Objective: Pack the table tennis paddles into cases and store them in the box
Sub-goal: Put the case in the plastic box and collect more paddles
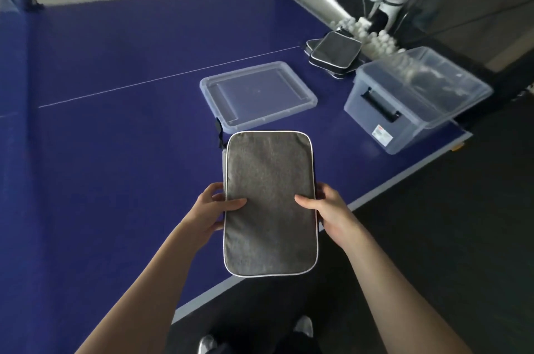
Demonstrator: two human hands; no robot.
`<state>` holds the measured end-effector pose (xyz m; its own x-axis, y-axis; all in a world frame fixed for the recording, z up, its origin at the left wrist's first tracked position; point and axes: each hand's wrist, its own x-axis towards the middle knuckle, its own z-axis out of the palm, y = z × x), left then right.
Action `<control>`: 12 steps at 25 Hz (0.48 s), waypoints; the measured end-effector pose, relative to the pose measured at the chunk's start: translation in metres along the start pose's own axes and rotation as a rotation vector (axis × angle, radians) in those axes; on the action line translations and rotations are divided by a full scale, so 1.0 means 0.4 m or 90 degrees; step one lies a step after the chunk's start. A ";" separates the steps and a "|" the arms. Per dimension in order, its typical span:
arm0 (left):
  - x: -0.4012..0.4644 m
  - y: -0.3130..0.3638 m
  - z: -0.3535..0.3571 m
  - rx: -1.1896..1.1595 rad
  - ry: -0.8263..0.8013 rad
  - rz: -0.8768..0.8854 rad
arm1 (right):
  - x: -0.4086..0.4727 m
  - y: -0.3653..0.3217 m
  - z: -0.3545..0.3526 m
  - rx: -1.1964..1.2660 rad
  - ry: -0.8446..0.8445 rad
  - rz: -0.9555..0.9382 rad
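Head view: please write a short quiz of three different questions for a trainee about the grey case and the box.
1. True or false: the lid is on the clear box.
2. Which hands hold the grey case? A) left hand only B) right hand only C) both
3. Fill in: the stack of other cases lies on the table, beyond the ____.

Key: 1 false, the lid lies flat on the table. 2 C. 3 box.

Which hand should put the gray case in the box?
Probably the right hand. It grips the gray case on the side nearer the open clear box; the left hand is farther away.
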<state>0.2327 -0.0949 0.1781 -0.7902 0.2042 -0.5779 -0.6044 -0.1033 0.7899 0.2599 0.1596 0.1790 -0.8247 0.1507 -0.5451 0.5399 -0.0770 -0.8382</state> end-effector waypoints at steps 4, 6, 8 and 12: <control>0.060 0.009 0.259 0.017 -0.063 0.010 | -0.006 -0.048 -0.254 0.033 0.037 -0.036; 0.083 0.012 0.390 0.029 -0.087 0.013 | -0.014 -0.073 -0.382 0.041 0.053 -0.052; 0.099 0.022 0.504 0.038 -0.108 0.020 | -0.019 -0.096 -0.491 0.045 0.064 -0.067; 0.137 0.054 0.662 0.071 -0.147 0.040 | -0.006 -0.141 -0.638 0.069 0.081 -0.103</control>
<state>0.2032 0.1718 0.2180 -0.7741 0.4187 -0.4748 -0.5294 -0.0169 0.8482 0.2744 0.4149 0.2320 -0.8675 0.2920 -0.4026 0.3754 -0.1466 -0.9152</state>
